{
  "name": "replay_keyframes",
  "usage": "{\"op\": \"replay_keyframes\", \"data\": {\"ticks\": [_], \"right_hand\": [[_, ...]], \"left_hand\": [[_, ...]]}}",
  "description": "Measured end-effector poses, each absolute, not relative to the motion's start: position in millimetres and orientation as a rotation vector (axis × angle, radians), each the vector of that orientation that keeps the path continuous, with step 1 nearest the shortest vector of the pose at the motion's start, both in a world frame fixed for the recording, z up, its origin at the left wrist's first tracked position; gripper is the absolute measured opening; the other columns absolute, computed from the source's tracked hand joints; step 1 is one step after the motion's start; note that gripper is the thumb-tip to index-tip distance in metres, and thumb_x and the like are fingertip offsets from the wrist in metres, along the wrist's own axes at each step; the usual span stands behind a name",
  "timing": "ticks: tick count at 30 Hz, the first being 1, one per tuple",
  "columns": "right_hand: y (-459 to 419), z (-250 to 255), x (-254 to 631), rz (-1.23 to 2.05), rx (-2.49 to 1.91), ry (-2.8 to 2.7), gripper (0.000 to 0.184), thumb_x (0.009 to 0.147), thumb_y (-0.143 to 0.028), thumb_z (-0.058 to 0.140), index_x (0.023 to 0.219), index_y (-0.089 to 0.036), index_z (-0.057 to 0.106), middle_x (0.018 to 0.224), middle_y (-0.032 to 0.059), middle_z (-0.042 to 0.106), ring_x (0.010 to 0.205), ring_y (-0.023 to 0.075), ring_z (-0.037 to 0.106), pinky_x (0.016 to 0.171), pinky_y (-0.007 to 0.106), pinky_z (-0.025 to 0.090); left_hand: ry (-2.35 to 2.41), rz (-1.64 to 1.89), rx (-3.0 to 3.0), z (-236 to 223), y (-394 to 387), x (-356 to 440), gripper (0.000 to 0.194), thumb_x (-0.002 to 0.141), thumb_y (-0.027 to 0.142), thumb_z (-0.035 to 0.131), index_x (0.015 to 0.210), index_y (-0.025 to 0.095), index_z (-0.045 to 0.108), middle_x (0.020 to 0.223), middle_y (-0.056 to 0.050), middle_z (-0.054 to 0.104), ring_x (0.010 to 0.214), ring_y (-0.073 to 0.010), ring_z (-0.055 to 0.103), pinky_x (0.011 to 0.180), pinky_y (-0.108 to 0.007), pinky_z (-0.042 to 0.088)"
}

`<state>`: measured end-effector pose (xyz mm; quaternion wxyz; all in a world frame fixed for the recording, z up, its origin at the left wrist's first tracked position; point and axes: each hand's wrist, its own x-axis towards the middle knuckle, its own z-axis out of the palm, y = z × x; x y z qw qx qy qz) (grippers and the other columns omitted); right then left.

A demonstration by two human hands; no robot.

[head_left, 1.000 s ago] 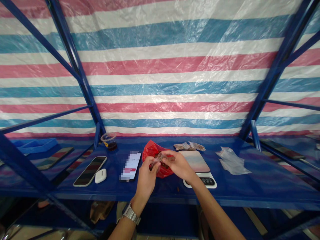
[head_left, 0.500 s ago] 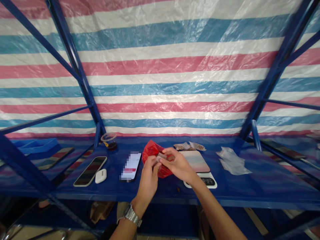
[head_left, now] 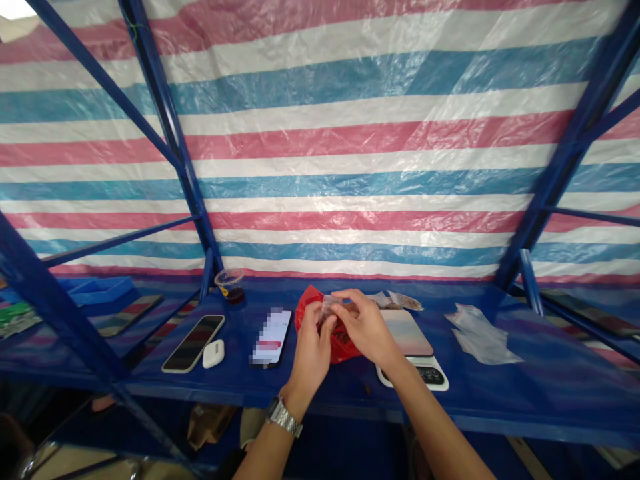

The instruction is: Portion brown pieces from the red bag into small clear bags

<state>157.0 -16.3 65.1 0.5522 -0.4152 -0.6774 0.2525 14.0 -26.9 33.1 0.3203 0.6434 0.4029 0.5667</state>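
Note:
Between my two hands is a small clear plastic bag (head_left: 330, 303), pinched by the fingers of both. My left hand (head_left: 315, 337), with a metal watch on its wrist, grips the bag's left side. My right hand (head_left: 363, 323) has its thumb and fingers closed on the right side. Beneath them a red plastic bag (head_left: 307, 303) lies open, with brown bits showing inside; the hands hide much of it. Just right of the red bag is a white kitchen scale (head_left: 407, 333) with a dark display. Behind the scale lie filled clear packets (head_left: 400, 300).
Empty clear bags (head_left: 483, 337) lie on the right of the blue table (head_left: 550, 373). To the left are a lit phone (head_left: 271, 339), a dark-screened phone (head_left: 194, 343), a white earbud case (head_left: 213, 354) and a plastic cup (head_left: 231, 288) of dark liquid. Blue metal posts (head_left: 175, 150) flank the table.
The view has shifted, so everything sits a little further right and lower. The small clear bag now stands higher between my fingers, and more of the brown bits show.

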Motion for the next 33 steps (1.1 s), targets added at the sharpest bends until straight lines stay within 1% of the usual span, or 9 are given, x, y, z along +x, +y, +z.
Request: {"op": "replay_keyframes", "data": {"ticks": [3,5,7,10,13,18,22,28,33], "right_hand": [[-7.7,67.1,163.5,0.519,-0.977,-1.628,0.024,0.094,-0.024,0.057,0.113,-0.023,0.071,0.116,0.0084,0.073,0.104,0.022,0.069,0.093,0.037,0.053],[-3.7,67.8,167.9,0.477,-0.994,-1.648,0.026,0.09,-0.019,0.056,0.11,-0.022,0.072,0.112,0.0079,0.074,0.101,0.0219,0.069,0.094,0.038,0.052],[-1.7,67.8,172.0,0.473,-1.026,-1.663,0.027,0.087,-0.017,0.055,0.108,-0.022,0.072,0.11,0.0075,0.074,0.095,0.0212,0.07,0.092,0.038,0.052],[-0.6,65.8,176.6,0.569,-1.047,-1.677,0.029,0.087,-0.018,0.054,0.11,-0.021,0.071,0.111,0.0076,0.075,0.089,0.0198,0.071,0.086,0.036,0.054],[0.3,62.4,178.4,0.656,-1.046,-1.693,0.03,0.087,-0.017,0.054,0.111,-0.021,0.071,0.111,0.0074,0.075,0.09,0.0194,0.072,0.086,0.035,0.054],[-1.3,63.3,174.0,0.498,-1.068,-1.772,0.033,0.081,-0.006,0.051,0.101,-0.02,0.073,0.105,0.0082,0.073,0.098,0.0218,0.069,0.093,0.038,0.051],[-7.2,71.8,168.8,0.426,-0.967,-1.842,0.039,0.077,-0.001,0.048,0.097,-0.021,0.073,0.107,0.0072,0.071,0.102,0.0211,0.067,0.095,0.038,0.05],[-4.8,64.7,168.4,0.494,-0.948,-1.766,0.054,0.071,0.001,0.046,0.111,-0.023,0.073,0.113,0.0066,0.067,0.108,0.0206,0.065,0.1,0.039,0.051],[4.0,45.2,172.9,0.515,-1.06,-1.623,0.053,0.082,-0.007,0.049,0.131,-0.022,0.066,0.119,0.009,0.06,0.105,0.0201,0.066,0.099,0.04,0.054]], "left_hand": [[0.931,1.553,1.666,35.0,-13.9,19.0,0.018,0.101,0.036,0.053,0.113,0.023,0.055,0.11,-0.006,0.067,0.107,-0.0204,0.068,0.096,-0.036,0.052],[0.899,1.597,1.593,34.7,-5.6,21.6,0.015,0.095,0.031,0.06,0.107,0.023,0.055,0.108,-0.004,0.065,0.11,-0.0205,0.067,0.099,-0.036,0.051],[0.912,1.613,1.543,33.4,0.7,22.6,0.021,0.088,0.023,0.067,0.105,0.024,0.056,0.11,-0.004,0.065,0.113,-0.0209,0.066,0.102,-0.037,0.049],[0.956,1.553,1.534,29.6,6.1,19.8,0.042,0.082,0.02,0.073,0.119,0.025,0.056,0.121,-0.006,0.066,0.12,-0.0228,0.064,0.108,-0.04,0.047],[0.926,1.37,1.529,25.6,8.6,13.4,0.054,0.084,0.029,0.074,0.134,0.023,0.053,0.13,-0.011,0.066,0.123,-0.0272,0.063,0.108,-0.045,0.047],[0.83,1.255,1.655,26.1,7.9,7.0,0.041,0.085,0.034,0.074,0.122,0.019,0.065,0.12,-0.011,0.072,0.119,-0.0301,0.065,0.108,-0.047,0.047],[0.871,1.321,1.628,29.1,4.9,8.8,0.042,0.083,0.03,0.075,0.123,0.02,0.065,0.124,-0.011,0.071,0.118,-0.0284,0.066,0.107,-0.045,0.049],[0.92,1.354,1.618,27.4,2.6,10.2,0.046,0.082,0.021,0.073,0.127,0.021,0.065,0.132,-0.011,0.07,0.123,-0.0272,0.065,0.112,-0.047,0.046],[0.962,1.44,1.581,24.3,5.1,6.0,0.04,0.083,0.021,0.071,0.123,0.022,0.067,0.125,-0.009,0.073,0.115,-0.0243,0.069,0.108,-0.044,0.049]]}}
